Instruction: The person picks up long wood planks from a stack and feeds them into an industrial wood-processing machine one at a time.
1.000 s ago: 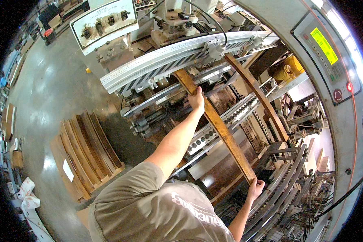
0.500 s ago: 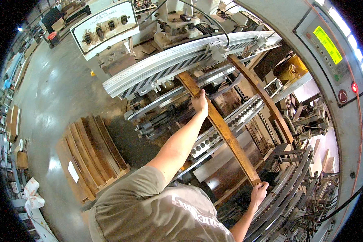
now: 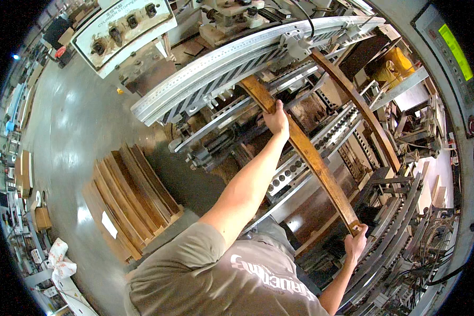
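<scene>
A long, slightly curved wooden strip lies slantwise across the machine's rails. My left hand is closed over its far part, with the thumb on top and the fingers partly hidden beneath. At the near end, my right hand pinches the strip's tip. The strip's far end meets the metal guide beam with its printed scale. A second, darker curved wooden strip rests to the right, roughly in line with the first and touched by neither hand.
A stack of curved wooden boards stands on the floor at left, a white paper on it. A control box with knobs is at the far left of the machine. Dark curved rails run near my right arm; a panel with a lit screen stands right.
The view has shifted, so the machine and boards sit differently in the picture. Both hands keep their hold on the wooden strip, which lies much the same against the beam.
</scene>
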`<action>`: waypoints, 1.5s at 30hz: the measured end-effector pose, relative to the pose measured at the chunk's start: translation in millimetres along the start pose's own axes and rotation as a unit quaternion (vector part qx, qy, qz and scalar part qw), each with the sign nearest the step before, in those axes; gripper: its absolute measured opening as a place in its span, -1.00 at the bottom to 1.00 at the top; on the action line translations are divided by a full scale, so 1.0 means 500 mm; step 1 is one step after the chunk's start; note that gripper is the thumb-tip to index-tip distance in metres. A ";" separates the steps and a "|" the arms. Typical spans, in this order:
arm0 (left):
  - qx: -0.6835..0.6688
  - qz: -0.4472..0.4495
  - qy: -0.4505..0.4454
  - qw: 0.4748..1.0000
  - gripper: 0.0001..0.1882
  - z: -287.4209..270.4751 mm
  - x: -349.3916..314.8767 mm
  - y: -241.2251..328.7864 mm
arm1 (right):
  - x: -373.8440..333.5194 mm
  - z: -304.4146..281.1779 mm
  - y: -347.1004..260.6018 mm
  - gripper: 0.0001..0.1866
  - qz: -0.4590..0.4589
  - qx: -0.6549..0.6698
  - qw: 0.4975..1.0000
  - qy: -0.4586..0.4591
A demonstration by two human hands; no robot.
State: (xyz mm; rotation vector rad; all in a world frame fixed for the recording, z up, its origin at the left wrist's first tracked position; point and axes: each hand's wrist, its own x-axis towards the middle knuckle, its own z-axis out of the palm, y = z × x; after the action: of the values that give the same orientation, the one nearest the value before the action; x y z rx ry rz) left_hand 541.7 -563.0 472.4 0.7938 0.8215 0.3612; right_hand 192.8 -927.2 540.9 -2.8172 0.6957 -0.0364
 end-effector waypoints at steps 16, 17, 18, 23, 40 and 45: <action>0.040 0.007 0.004 0.999 -0.30 -0.027 0.089 -0.031 | 0.012 -0.081 -0.147 -0.38 -0.160 -0.102 0.978 0.081; 0.067 0.003 -0.004 0.998 -0.31 -0.011 0.062 -0.029 | 0.002 -0.130 -0.259 -0.45 -0.141 0.087 0.984 0.066; 0.011 -0.023 -0.041 0.999 -0.33 0.000 0.024 -0.033 | -0.019 -0.152 -0.323 -0.52 -0.166 0.268 0.949 0.012; -0.021 0.010 -0.016 1.000 -0.44 -0.003 0.030 -0.021 | -0.121 -0.273 -0.538 -0.73 -0.425 0.665 0.575 -0.215; -0.010 -0.019 -0.011 1.000 -0.60 0.004 0.042 -0.011 | -0.091 -0.323 -0.585 -0.74 -0.489 0.793 0.292 -0.214; -0.031 0.000 0.019 0.999 -0.65 -0.031 0.067 0.008 | 0.024 -0.197 -0.391 -0.57 -0.337 0.479 0.809 -0.051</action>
State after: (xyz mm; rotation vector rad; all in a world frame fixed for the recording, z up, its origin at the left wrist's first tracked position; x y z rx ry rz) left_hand 551.5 -533.7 451.6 0.7313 0.8419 0.3996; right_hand 284.4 -787.2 682.5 -1.8884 -0.3402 -0.2710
